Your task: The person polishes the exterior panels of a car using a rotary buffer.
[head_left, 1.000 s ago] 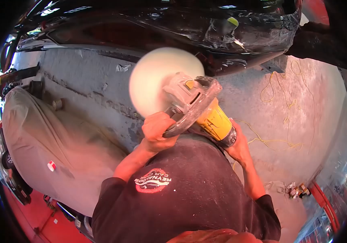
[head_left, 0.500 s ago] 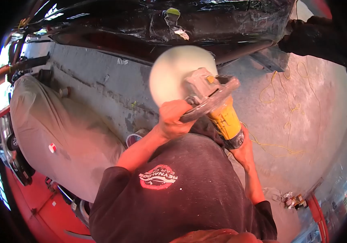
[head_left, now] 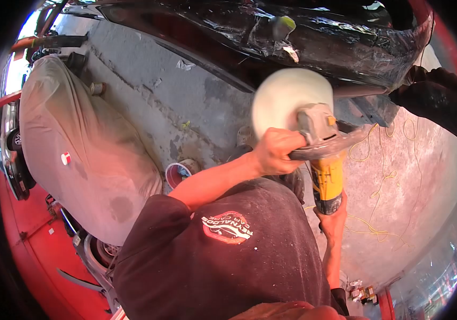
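A yellow polisher [head_left: 328, 176] with a round, pale buffing pad [head_left: 292, 98] is held in front of my body. My left hand [head_left: 279, 150] is wrapped around its dark hoop handle [head_left: 332, 146]. Lower down, my right hand [head_left: 332, 217] grips the rear end of the body; some of its fingers are hidden. The pad sits at the lower edge of a dark, glossy car panel [head_left: 340, 50], and I cannot tell whether they touch. Whitish smears and a greenish-yellow patch [head_left: 284, 26] show on the panel.
A covered car [head_left: 84, 154] stands at the left, with a bucket [head_left: 181, 173] near its end. A yellow cord [head_left: 372, 232] loops across the floor at the right. Dark material [head_left: 431, 96] hangs at the upper right. Plastic sheeting [head_left: 436, 266] is at the lower right.
The polisher and both hands have shifted right in the view, and the polisher stands more upright. The view has also turned, so the car panel slopes down to the right. Both grips stay closed.
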Demonstrator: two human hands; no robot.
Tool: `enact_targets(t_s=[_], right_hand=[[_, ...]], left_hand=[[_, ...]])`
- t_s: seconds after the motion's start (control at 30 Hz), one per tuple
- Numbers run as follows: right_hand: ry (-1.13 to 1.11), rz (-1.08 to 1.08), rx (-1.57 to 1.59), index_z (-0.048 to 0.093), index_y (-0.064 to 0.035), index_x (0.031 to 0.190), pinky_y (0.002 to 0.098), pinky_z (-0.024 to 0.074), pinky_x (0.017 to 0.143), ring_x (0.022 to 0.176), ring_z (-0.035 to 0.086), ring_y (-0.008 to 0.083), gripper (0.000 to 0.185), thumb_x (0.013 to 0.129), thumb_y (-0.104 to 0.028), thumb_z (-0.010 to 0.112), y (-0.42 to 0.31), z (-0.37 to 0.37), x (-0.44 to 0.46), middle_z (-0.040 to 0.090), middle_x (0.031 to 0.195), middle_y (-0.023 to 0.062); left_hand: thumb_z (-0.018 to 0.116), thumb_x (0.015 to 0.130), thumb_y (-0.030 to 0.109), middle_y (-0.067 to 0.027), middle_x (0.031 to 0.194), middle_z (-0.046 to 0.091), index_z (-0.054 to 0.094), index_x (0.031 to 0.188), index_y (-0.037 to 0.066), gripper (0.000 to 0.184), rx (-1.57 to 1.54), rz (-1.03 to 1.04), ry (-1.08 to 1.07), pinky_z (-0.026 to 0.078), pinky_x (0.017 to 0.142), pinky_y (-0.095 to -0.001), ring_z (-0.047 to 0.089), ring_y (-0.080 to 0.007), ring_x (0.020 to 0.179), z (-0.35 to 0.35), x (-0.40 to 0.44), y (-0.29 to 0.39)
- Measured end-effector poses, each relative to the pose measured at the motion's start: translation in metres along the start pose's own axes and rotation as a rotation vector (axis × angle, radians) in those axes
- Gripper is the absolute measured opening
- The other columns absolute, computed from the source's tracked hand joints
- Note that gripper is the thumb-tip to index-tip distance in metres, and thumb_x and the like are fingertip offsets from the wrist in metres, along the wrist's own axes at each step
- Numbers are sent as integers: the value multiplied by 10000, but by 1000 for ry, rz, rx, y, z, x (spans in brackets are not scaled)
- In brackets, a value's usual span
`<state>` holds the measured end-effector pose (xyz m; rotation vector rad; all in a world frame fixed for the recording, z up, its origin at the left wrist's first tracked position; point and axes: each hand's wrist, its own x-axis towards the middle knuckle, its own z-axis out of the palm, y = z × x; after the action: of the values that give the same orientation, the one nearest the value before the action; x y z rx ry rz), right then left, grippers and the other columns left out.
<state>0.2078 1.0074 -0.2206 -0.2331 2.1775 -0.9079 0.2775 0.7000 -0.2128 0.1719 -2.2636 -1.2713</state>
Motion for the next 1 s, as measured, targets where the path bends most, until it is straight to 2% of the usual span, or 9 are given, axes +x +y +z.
enact_targets(t_s=[0.1, 0.17, 0.23, 0.3, 0.43, 0.53, 0.63, 0.73, 1.0], right_hand=[[-51, -68, -6, 408, -80, 1514, 401, 505, 1013, 1201, 663, 307, 923, 720, -118, 878, -30, 30, 3, 677, 1290, 218], [-108, -104, 1, 399, -95, 1524, 406, 513, 998, 1182, 677, 327, 903, 752, -139, 866, -56, 51, 9, 689, 1263, 228], [-155, -114, -18, 387, -104, 1535, 413, 519, 985, 1169, 684, 352, 893, 775, -153, 854, -69, 67, 11, 695, 1246, 237], [-190, -118, -53, 373, -109, 1545, 419, 523, 973, 1160, 684, 380, 893, 788, -161, 844, -80, 81, 15, 694, 1240, 246], [-164, -142, -71, 369, -104, 1547, 414, 522, 980, 1172, 674, 392, 910, 776, -152, 852, -90, 88, 4, 687, 1259, 236], [-112, -165, -64, 373, -68, 1537, 408, 519, 992, 1189, 669, 377, 914, 768, -135, 862, -80, 80, -13, 680, 1275, 234], [-88, -14, 4, 399, -64, 1520, 405, 502, 1027, 1223, 643, 304, 957, 694, -74, 882, -78, 69, -30, 665, 1309, 203], [-36, -101, -158, 378, -34, 1525, 403, 514, 1001, 1195, 669, 354, 911, 762, -126, 867, -101, 65, -35, 672, 1282, 245], [-64, -92, -213, 393, -18, 1509, 398, 517, 993, 1183, 679, 352, 891, 768, -159, 868, -134, 68, -25, 685, 1261, 244]], left_hand=[[774, 622, 23, -94, 606, 499, 595, 724, 63, 209, 89, -27, 79, 414, 489, -408, 556, -295, 523, -51, -19, 13], [795, 630, 22, -88, 592, 503, 598, 695, 59, 212, 157, -80, 70, 414, 477, -399, 542, -278, 496, -86, -35, 15], [831, 636, -17, -119, 623, 596, 654, 761, -6, 217, 176, -77, 83, 459, 504, -334, 601, -250, 517, -115, -51, 10], [829, 647, -27, -133, 642, 621, 654, 768, -20, 212, 176, -55, 106, 478, 519, -330, 622, -258, 537, -134, -59, 6], [826, 627, -5, -99, 594, 549, 632, 708, 29, 213, 126, -71, 175, 413, 471, -351, 557, -275, 493, -135, -59, 2], [823, 645, 5, -94, 618, 545, 637, 733, 40, 208, 77, -95, 142, 419, 481, -378, 560, -276, 515, -127, -56, 10], [817, 655, 17, -95, 646, 552, 639, 756, 50, 207, -17, -90, 154, 419, 488, -385, 567, -289, 537, -117, -57, 4], [813, 650, 21, -98, 656, 559, 634, 765, 50, 214, -53, -84, 183, 418, 492, -390, 566, -303, 542, -122, -55, -2], [807, 643, 16, -90, 622, 519, 621, 734, 45, 209, -39, -75, 233, 413, 494, -390, 540, -286, 522, -145, -49, -4]])
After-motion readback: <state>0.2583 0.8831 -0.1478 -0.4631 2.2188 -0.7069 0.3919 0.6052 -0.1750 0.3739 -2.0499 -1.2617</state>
